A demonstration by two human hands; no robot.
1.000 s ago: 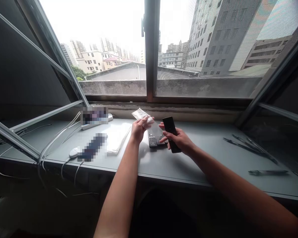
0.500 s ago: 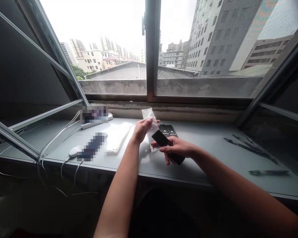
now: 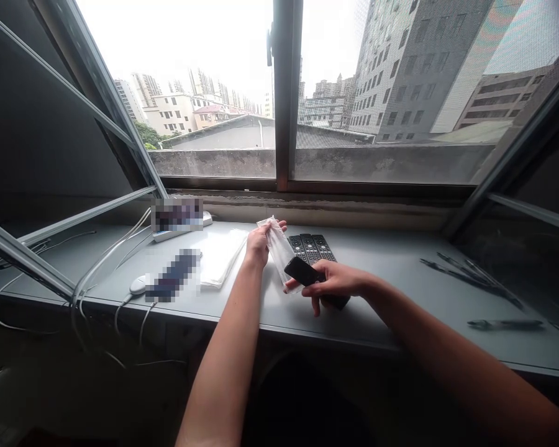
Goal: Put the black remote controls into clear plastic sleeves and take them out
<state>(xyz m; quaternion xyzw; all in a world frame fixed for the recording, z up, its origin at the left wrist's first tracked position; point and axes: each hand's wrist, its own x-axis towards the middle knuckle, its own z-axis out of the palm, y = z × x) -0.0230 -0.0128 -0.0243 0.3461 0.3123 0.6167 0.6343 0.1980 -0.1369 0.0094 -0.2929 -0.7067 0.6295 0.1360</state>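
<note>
Over the grey desk (image 3: 400,261), head view: my left hand (image 3: 258,245) pinches a clear plastic sleeve (image 3: 279,251) by its top, mouth angled toward the black remote (image 3: 302,273) clasped in my right hand (image 3: 335,282), just before three more remotes (image 3: 311,246).

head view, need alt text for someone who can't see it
Over a grey sill by a window, the left hand holds a clear bag while the right hand holds a black remote at the bag's lower end. More remotes lie just behind, a stack of bags to the left.
</note>
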